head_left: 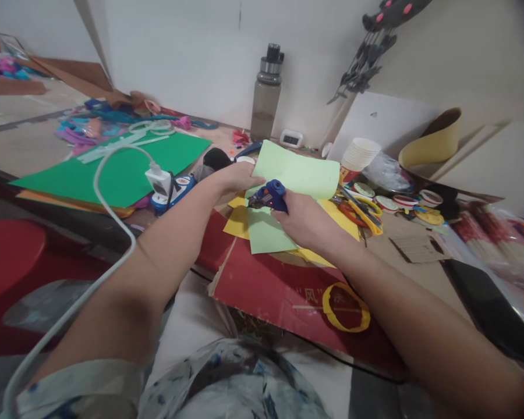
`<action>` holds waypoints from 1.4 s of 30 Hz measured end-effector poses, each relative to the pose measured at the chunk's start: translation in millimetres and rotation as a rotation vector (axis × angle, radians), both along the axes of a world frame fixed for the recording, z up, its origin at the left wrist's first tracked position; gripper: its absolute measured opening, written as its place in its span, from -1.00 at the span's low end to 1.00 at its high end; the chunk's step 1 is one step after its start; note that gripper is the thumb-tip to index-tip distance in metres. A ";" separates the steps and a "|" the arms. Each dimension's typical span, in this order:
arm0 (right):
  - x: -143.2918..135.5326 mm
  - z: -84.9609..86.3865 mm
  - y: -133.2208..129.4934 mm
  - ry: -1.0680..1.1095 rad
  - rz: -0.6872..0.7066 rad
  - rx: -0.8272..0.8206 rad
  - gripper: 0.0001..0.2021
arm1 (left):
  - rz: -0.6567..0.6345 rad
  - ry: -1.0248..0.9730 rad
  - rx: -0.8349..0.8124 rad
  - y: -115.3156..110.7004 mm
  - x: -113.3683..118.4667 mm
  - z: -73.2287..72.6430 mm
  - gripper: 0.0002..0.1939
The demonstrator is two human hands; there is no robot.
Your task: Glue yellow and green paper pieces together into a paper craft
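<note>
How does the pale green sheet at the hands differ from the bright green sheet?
The pale green sheet is lighter in colour; the bright green sheet is deeper. The pale sheet is bent; the bright one lies nearly flat. The left hand holds the pale sheet, while translucent strips rest on the bright one. Both are green.

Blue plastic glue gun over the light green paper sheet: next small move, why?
Probably guide the blue plastic glue gun along the left edge of the light green paper sheet: the right hand holds it, tip near that edge, and the left hand grips the sheet's raised upper part.
</note>
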State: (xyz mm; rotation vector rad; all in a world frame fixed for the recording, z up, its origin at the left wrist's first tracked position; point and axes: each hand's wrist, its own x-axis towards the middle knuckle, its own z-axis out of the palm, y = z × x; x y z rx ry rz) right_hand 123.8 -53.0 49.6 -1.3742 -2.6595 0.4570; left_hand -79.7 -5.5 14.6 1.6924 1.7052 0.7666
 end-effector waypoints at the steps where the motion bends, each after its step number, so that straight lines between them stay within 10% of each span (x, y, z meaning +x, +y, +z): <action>1: -0.8 -0.4 1.0 0.005 0.002 0.002 -0.73 | 0.000 0.015 0.000 0.0 0.1 0.4 -0.66; 16: 88.4 4.6 8.7 -0.229 -0.306 0.102 -0.73 | -0.069 -0.005 -0.051 3.5 -6.8 -7.8 -0.68; 42: 71.7 -12.4 25.7 -0.047 -0.241 0.071 -0.71 | -0.038 -0.043 -0.058 0.5 -4.5 -5.2 -0.68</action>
